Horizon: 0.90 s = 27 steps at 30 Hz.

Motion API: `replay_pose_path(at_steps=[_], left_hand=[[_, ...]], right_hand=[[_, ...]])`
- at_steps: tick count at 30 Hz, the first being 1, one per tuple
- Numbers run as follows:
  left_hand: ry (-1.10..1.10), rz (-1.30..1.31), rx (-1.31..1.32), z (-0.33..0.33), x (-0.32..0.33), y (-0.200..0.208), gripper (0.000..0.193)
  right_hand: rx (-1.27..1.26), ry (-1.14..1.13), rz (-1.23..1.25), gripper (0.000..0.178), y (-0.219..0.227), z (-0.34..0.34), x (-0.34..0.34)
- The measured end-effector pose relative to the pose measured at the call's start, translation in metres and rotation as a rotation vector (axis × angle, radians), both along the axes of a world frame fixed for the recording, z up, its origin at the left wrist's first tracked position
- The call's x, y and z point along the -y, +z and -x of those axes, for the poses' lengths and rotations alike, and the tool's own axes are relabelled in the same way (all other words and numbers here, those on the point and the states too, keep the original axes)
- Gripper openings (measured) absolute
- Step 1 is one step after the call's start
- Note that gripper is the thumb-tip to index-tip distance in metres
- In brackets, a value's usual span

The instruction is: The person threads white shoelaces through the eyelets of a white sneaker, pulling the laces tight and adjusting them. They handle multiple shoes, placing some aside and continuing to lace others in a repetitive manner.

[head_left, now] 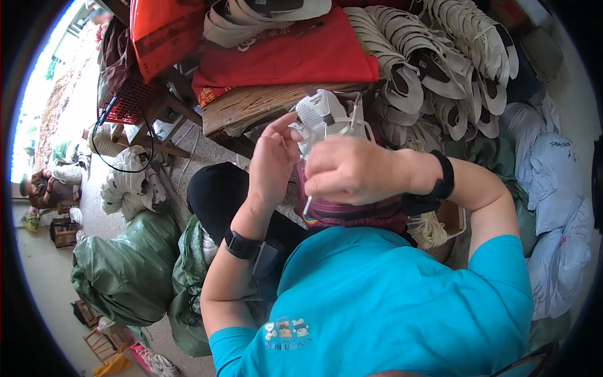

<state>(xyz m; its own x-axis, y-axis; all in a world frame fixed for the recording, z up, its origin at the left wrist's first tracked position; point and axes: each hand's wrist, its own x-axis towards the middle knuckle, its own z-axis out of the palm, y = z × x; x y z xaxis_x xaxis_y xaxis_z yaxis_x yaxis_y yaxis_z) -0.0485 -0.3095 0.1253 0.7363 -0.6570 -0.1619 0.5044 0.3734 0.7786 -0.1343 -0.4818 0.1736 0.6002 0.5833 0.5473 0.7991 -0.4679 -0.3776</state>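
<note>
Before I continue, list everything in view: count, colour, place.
Shoe: at least 1, white, centre.
Strand: 1, white, centre.
Shoe stacks: several, off-white, top and upper right.
Table: 1, brown, top centre.
Cloth: 1, red, on table.
Bag: 1, orange-red, upper left.
Basket: 1, red, below bag.
Green sacks: at least 2, green, left.
Pale sacks: several, white, right.
Bundle: 1, white, left.
Cords: bunch, cream, right of centre.
Lap cloth: 1, maroon, centre.
Co-worker: 1, dark clothing, far left.
Shirt: 1, teal, bottom centre.
Wristbands: 2, black, wrists.
Left grip: 1, bare, left of shoe.
Right grip: 1, bare, in front of shoe.
</note>
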Motion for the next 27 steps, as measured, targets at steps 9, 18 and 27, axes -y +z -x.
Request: replay_pose_path(at_steps=[9, 18, 27], left_hand=[[-0.147, -0.168, 0.364, -0.009, 0.008, 0.006, 0.039], [-0.082, -0.208, 0.191, -0.007, 0.013, 0.018, 0.035], [0.102, -0.699, 1.037, -0.006, 0.031, 0.000, 0.018]], right_hand=[[-0.080, -0.005, -0.065, 0.008, -0.031, 0.018, 0.009], [-0.076, -0.061, -0.024, 0.012, -0.041, 0.023, 0.012], [-0.042, -0.081, -0.009, 0.010, -0.047, 0.024, 0.011]])
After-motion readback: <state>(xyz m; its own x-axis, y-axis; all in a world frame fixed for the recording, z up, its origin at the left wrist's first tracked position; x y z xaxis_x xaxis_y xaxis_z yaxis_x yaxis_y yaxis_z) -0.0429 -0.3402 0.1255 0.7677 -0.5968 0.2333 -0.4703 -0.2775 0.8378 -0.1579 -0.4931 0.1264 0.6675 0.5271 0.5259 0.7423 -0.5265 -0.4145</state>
